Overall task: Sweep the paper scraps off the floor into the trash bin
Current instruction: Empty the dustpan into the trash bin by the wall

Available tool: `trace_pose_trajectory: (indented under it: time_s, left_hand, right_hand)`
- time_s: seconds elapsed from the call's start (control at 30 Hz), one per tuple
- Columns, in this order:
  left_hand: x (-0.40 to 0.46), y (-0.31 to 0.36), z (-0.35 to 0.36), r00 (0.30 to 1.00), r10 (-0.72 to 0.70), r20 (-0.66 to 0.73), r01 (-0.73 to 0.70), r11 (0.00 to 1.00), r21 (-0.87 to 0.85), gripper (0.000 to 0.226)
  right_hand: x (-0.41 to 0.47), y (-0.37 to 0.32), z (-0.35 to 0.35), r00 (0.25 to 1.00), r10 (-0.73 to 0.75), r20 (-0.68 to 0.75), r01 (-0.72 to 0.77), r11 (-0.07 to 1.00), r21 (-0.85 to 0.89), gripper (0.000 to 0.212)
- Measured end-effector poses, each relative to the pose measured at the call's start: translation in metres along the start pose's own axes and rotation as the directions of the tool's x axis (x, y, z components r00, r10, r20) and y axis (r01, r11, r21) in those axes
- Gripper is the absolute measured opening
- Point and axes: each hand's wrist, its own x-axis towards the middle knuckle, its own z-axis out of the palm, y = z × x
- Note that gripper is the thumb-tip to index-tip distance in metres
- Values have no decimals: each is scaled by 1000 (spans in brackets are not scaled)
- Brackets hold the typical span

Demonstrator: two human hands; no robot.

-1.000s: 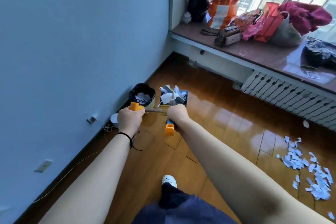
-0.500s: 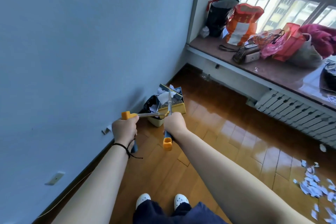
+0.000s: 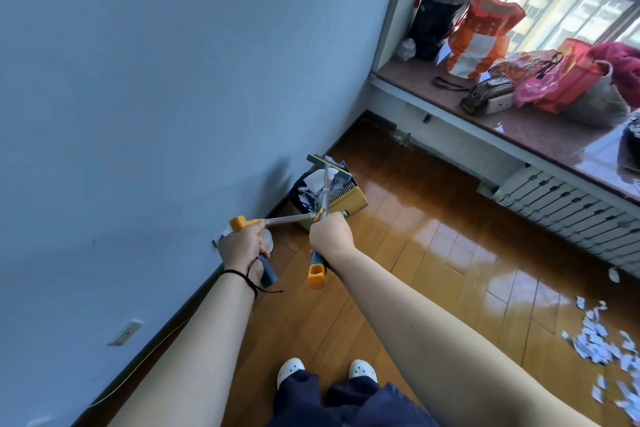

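My left hand [image 3: 242, 248] grips the dustpan's handle [image 3: 277, 219], just below its orange elbow. The yellow dustpan [image 3: 349, 202] is tilted over the black trash bin [image 3: 300, 191] by the wall, and it hides most of the bin. White paper scraps [image 3: 317, 179] are heaped where pan and bin meet. My right hand [image 3: 330, 236] grips the broom's handle [image 3: 317, 267], whose rod runs up to the blue-grey broom head [image 3: 329, 167] above the pan. More paper scraps [image 3: 595, 340] lie spread on the wooden floor at the right.
The blue wall [image 3: 156, 97] runs close along my left, with a socket [image 3: 125, 333] low down. A radiator [image 3: 571, 204] lines the far wall below a window ledge [image 3: 519, 128] crowded with bags. My white shoes [image 3: 362, 369] stand at the bottom.
The dustpan has gone from beside the bin to tilted over it, now covering most of the bin. Both hands kept their grips, and the handles now cross.
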Motion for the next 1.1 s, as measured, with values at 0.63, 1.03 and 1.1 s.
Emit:
trace_pose_trajectory:
  time_s: [0.63, 1.03, 1.1]
  left_hand:
    - [17, 20, -11, 960, -268, 81, 278, 877, -392, 31]
    - [14, 22, -3, 936, -332, 119, 345, 794, -501, 34]
    - [16, 21, -2, 931, -341, 130, 357, 778, -516, 33]
  right_hand:
    - [-14, -17, 32, 1000, 1, -18, 0, 999, 41, 9]
    - [-24, -26, 38, 1000, -11, -23, 11, 1000, -2, 5]
    - [-25, -29, 41, 999, -21, -26, 21, 1000, -13, 7]
